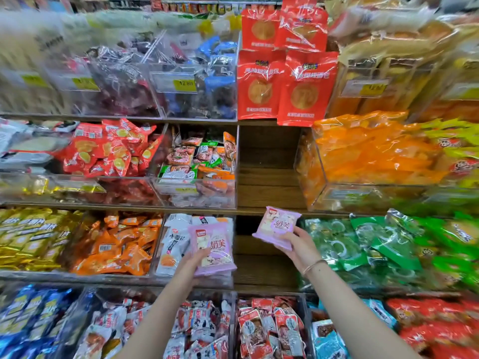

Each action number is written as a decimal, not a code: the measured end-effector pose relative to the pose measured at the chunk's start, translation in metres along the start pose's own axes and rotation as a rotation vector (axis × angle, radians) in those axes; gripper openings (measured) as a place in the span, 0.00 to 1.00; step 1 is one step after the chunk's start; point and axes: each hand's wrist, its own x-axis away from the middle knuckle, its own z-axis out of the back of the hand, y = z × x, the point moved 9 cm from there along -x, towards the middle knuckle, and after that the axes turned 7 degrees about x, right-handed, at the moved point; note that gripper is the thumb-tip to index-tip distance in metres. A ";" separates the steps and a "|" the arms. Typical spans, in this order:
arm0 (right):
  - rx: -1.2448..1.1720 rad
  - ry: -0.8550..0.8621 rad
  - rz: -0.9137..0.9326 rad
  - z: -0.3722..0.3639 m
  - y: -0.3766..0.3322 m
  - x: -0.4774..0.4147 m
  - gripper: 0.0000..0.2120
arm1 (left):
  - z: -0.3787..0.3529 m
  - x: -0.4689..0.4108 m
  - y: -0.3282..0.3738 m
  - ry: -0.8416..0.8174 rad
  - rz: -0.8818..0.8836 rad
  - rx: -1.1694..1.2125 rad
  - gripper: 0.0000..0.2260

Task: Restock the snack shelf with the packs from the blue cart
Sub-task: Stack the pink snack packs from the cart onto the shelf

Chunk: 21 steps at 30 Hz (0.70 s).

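Head view: your left hand [194, 262] grips a pink plastic snack pack [216, 246], your right hand [300, 246] its twin [277, 225]; the wooden shelf gap [268, 172] likely awaits both.

Pink pack [213, 248]: 2 total, one held in the left hand [195, 263], the other pink pack [277, 226] held in the right hand [300, 248]. Hands: 2. Bracelet [313, 265]: 1, on right wrist. Large red pouches [259, 86]: 4, standing two over two, upper centre. Shelf [269, 200] tiers in view: 4. Yellow price tags [185, 85]: 4 made out on top tier, at least 1 on the tier below, rest too blurred to count. Small loose packs in the clear bins [197, 193]: dozens per bin, not countable; bin total unclear from blur
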 end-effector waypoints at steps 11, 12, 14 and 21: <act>0.185 0.130 0.046 -0.033 -0.039 -0.105 0.28 | 0.033 -0.026 -0.017 -0.004 0.039 -0.120 0.57; 0.198 0.188 0.050 -0.032 -0.040 -0.113 0.30 | 0.033 -0.025 -0.019 -0.016 0.049 -0.126 0.55; 0.325 0.266 0.122 -0.033 -0.047 -0.126 0.29 | 0.031 -0.023 -0.018 -0.030 0.046 -0.126 0.50; 1.121 0.275 0.407 -0.049 -0.069 -0.152 0.21 | 0.031 -0.019 -0.020 0.015 0.072 -0.129 0.56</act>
